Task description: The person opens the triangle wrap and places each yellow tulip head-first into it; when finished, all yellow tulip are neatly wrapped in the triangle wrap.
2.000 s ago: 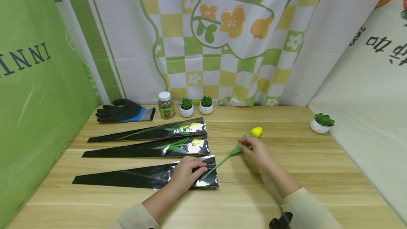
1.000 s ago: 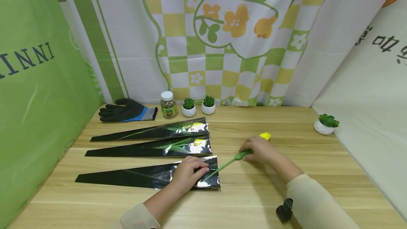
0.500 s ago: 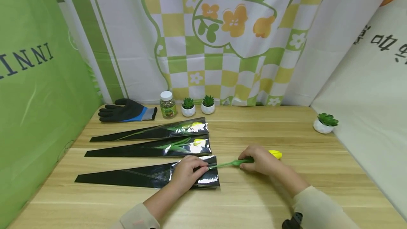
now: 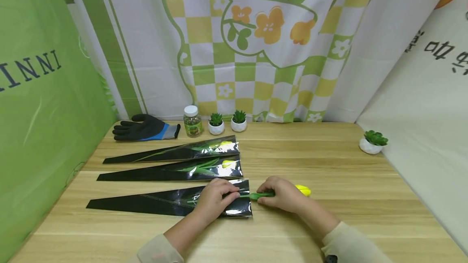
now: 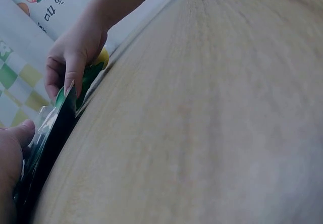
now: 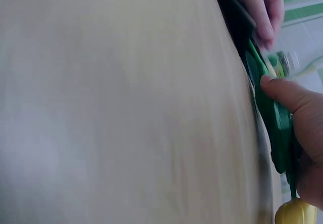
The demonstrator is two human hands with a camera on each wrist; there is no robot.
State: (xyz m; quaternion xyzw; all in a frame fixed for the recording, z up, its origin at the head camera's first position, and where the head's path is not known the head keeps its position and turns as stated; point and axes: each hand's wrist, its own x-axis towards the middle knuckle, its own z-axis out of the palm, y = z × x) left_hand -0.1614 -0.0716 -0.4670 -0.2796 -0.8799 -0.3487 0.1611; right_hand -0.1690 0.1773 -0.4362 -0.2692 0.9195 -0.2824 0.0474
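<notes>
An artificial yellow tulip (image 4: 302, 190) with green leaves lies in the grip of my right hand (image 4: 281, 194), between thumb and fingers at the leaves. Its bloom pokes out behind the hand; the right wrist view shows the thumb on a green leaf (image 6: 275, 123). The stem runs leftward into the mouth of a black flower sleeve (image 4: 146, 206) with a clear front, its end showing through the film left of my left hand (image 4: 216, 198). That hand holds the sleeve near its mouth, thumb on the clear film (image 5: 43, 120).
Two more sleeves, one nearer (image 4: 146, 172) and one farther (image 4: 146, 155), each hold a yellow tulip. Along the back are a work glove (image 4: 142, 128), a white-capped jar (image 4: 192, 121) and two small potted succulents. Another potted succulent (image 4: 372, 142) stands at the right edge.
My right hand has taken the tulip lower by its leaves, lined it up with the sleeve and moved left, sliding the stem inside. The left hand has stayed on the sleeve.
</notes>
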